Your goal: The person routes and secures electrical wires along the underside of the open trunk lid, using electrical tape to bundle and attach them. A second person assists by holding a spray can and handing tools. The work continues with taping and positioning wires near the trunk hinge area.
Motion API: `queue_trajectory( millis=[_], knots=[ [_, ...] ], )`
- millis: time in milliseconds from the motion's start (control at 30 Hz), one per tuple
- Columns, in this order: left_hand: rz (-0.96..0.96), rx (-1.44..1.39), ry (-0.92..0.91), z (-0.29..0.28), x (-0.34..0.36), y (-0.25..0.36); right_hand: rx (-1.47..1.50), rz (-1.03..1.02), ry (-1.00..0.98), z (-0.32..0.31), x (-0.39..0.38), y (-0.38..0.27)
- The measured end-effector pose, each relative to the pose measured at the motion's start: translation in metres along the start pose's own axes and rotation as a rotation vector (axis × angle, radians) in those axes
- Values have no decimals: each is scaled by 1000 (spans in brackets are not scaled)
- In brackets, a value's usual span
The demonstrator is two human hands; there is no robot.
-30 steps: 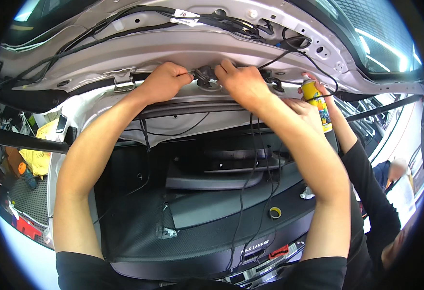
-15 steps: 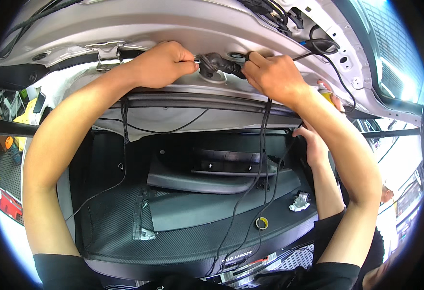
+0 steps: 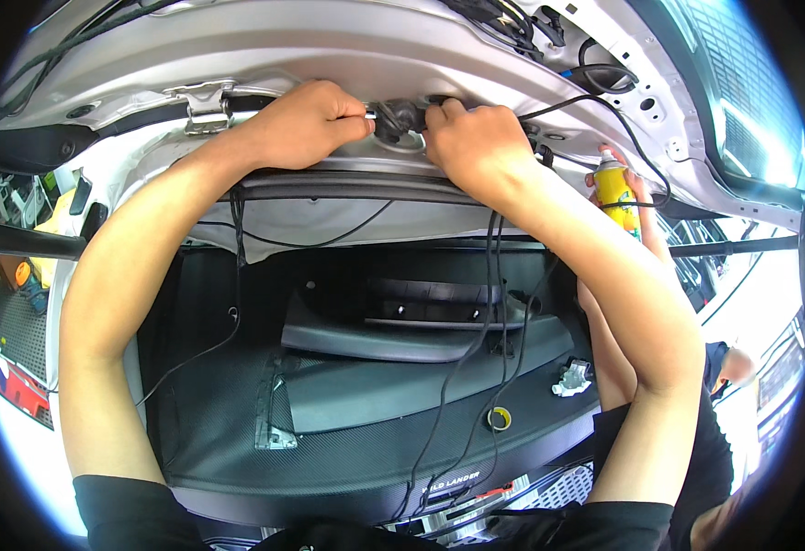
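Under the raised tailgate, a black rubber wiring grommet (image 3: 400, 119) sits at a hole in the silver body panel. My left hand (image 3: 310, 129) is closed just left of it, thumb against fingers; a thin pale metallic piece shows at the fingertips, its kind unclear. On the grommet's other side, my right hand (image 3: 480, 147) is closed around its ribbed sleeve, which the fingers mostly cover. A black cable (image 3: 595, 99) runs off to the right behind this hand. Several thin black cables (image 3: 489, 285) hang below it into the trunk.
At the right, a co-worker's hand holds a yellow spray can (image 3: 615, 191) close to my forearm. Grey trim panels (image 3: 375, 344), a yellow tape roll (image 3: 500, 419) and a whitish plastic part (image 3: 571, 377) lie in the trunk. A metal hinge (image 3: 207, 110) is left of my hands.
My right hand has moved left along the ribbed sleeve, nearer the grommet and my left hand. The co-worker's spray can has come further into view. My left hand stays in place.
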State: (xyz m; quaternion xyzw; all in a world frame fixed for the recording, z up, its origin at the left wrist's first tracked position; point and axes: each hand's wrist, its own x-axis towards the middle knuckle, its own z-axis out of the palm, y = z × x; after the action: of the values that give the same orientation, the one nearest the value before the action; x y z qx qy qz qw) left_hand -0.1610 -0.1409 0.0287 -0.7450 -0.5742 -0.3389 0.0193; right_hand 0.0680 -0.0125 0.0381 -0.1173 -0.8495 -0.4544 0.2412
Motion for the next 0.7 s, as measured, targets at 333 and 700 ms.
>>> queue_trajectory(
  millis=[333, 700],
  knots=[
    [40, -4, -51, -4, 2, -7, 1104, 403, -350, -9, 0, 21],
    [-6, -31, -63, -11, 1, -13, 1067, 368, -576, -30, 17, 20]
  ],
)
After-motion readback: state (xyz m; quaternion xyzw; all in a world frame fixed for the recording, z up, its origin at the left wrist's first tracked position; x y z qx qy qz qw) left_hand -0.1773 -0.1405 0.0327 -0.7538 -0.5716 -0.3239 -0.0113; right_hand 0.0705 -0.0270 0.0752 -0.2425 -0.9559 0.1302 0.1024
